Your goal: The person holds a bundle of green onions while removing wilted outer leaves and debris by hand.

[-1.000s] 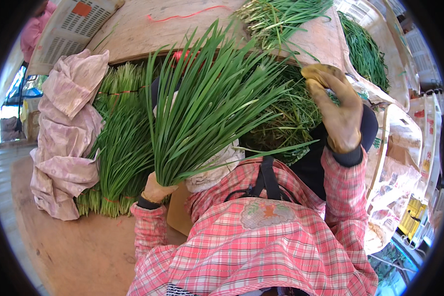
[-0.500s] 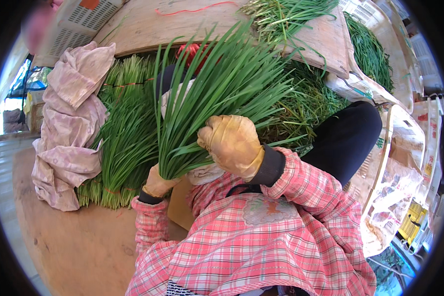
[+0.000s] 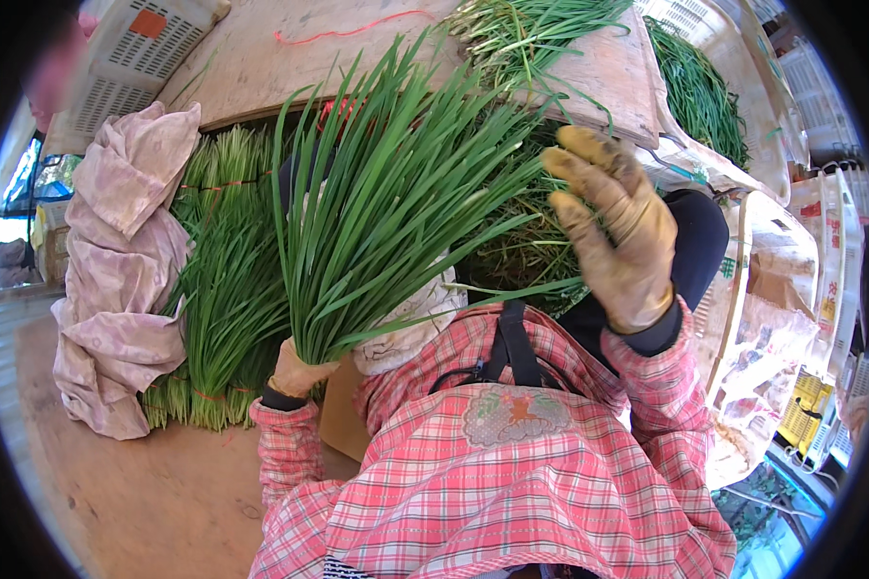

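My left hand point(image 3: 301, 369), in a tan glove, is closed around the base of a big bunch of garlic chives point(image 3: 386, 212). The long green leaves fan upward and to the right above my lap. To the right of the bunch my right hand point(image 3: 623, 232), in a stained yellow-brown glove, is raised with its fingers apart and nothing in it. One long chive leaf strays from the bunch toward that hand. Left of the bunch lie tied bundles of chives point(image 3: 224, 318), their cut ends showing at the near side.
A crumpled pale cloth point(image 3: 121, 280) lies beside the bundles. Across the far side runs a wooden board point(image 3: 396, 68) with a red string point(image 3: 352, 35) and loose chives point(image 3: 541, 39). A white crate point(image 3: 140, 58) stands far left; a container of chives point(image 3: 700, 96) stands far right. Trimmings point(image 3: 521, 232) lie below the board.
My right hand has left the chive leaves, moved right and up, and opened. My left hand keeps hold of the bunch. The whole view has shifted slightly.
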{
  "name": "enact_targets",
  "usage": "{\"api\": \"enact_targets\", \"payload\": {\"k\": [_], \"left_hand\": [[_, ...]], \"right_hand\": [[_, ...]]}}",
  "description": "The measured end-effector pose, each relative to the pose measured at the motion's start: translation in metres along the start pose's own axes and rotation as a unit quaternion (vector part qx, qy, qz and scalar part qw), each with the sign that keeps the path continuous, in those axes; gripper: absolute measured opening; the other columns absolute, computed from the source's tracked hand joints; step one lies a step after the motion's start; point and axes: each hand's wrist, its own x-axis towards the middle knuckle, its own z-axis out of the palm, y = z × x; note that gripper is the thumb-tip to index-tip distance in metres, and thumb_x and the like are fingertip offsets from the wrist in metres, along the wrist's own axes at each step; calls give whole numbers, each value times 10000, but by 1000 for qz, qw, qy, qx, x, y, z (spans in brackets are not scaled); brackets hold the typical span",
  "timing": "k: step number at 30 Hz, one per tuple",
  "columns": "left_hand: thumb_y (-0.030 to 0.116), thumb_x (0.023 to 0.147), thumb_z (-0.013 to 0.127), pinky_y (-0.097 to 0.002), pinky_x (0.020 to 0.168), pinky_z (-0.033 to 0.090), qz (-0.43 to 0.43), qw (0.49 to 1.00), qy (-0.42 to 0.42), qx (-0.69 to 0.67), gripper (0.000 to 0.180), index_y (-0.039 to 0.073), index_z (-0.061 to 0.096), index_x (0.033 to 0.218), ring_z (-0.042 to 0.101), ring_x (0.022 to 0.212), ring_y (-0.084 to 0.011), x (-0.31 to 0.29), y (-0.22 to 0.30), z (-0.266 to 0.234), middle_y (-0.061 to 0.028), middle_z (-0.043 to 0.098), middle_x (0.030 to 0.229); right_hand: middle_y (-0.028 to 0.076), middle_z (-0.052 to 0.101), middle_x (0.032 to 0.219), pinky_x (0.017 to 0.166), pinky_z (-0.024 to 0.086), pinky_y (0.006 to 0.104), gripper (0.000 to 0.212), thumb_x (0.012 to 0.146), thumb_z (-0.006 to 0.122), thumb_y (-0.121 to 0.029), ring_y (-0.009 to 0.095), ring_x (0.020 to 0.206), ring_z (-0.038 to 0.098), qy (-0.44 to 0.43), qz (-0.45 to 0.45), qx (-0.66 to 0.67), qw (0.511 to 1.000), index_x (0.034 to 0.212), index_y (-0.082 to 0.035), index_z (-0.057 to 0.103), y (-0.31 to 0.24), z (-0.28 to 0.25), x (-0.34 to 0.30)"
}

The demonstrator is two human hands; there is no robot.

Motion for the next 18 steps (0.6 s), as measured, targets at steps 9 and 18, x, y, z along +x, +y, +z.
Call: {"api": "enact_targets", "payload": {"k": [9, 18], "left_hand": [[34, 685, 739, -276, 724, 510, -6, 997, 4, 75, 330, 4, 645, 999, 636, 793, -127, 0, 1, 0, -65, 696, 923], [25, 684, 721, -281, 725, 506, -5, 997, 0, 73, 316, 5, 631, 986, 626, 778, -122, -1, 17, 0, -48, 692, 907]], "right_hand": [[205, 547, 1173, 693, 519, 391, 498, 806, 626, -307, 321, 847, 623, -183, -69, -61, 979, 1221, -54, 520, -6, 51, 2], [136, 601, 769, 549, 467, 406, 406, 838, 567, -448, 311, 635, 596, -84, -60, 6, 995, 838, -47, 629, -11, 60, 22]]}}
